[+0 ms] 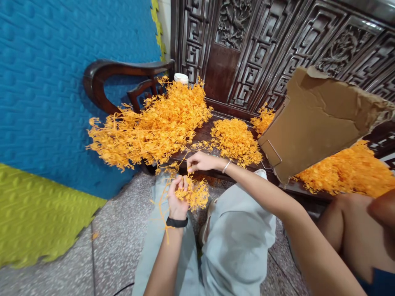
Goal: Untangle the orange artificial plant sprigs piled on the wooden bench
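My left hand (178, 199), with a black wristband, is wrapped round a bunch of orange plastic flower sprigs (197, 194). Long thin stems from the bunch hang down past the wrist. Just above it, my right hand (200, 162), wearing a silver bracelet, has its thumb and fingers pinched on a small orange sprig piece (189, 169); its far end is hard to make out. A large heap of the same orange sprigs (160, 123) lies on the dark wooden bench (202, 133) beyond my hands. A smaller pile (236, 139) sits to its right.
An opened cardboard box (317, 119) leans on the bench at right, with more orange sprigs (352, 170) beside it. A white round object (181, 78) stands behind the large heap. Another person's bare leg (354, 230) is close at right. Blue foam matting (46, 102) covers the left.
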Action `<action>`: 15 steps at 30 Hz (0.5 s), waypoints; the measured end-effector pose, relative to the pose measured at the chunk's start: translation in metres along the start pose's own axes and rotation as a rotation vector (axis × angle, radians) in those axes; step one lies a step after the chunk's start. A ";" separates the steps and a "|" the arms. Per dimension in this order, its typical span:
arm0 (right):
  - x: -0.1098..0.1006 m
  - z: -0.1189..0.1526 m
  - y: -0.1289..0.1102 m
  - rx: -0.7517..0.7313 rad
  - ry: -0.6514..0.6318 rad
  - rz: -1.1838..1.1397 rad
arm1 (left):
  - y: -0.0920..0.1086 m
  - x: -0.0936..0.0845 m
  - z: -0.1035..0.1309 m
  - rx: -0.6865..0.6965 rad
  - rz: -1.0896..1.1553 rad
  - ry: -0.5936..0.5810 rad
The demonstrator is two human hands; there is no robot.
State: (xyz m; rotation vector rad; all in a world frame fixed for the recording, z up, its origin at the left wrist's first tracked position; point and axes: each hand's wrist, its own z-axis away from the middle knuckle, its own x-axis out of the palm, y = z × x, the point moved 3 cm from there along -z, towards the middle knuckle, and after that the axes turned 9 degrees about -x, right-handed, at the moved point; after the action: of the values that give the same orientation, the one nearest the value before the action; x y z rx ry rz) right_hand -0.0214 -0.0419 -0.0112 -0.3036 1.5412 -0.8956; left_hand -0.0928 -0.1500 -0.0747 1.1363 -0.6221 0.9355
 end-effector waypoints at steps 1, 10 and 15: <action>0.000 0.000 -0.001 0.003 0.010 0.012 | 0.000 0.000 -0.001 -0.006 0.013 0.001; -0.001 -0.002 -0.002 -0.013 0.015 0.023 | 0.002 0.003 -0.001 -0.010 0.044 -0.051; -0.003 -0.006 -0.001 -0.028 0.051 0.069 | 0.003 0.001 -0.004 0.001 0.080 -0.084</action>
State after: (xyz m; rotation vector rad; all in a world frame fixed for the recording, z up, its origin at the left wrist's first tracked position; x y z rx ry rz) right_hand -0.0264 -0.0385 -0.0085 -0.2478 1.6033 -0.8340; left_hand -0.0950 -0.1460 -0.0742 1.1632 -0.7404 0.9601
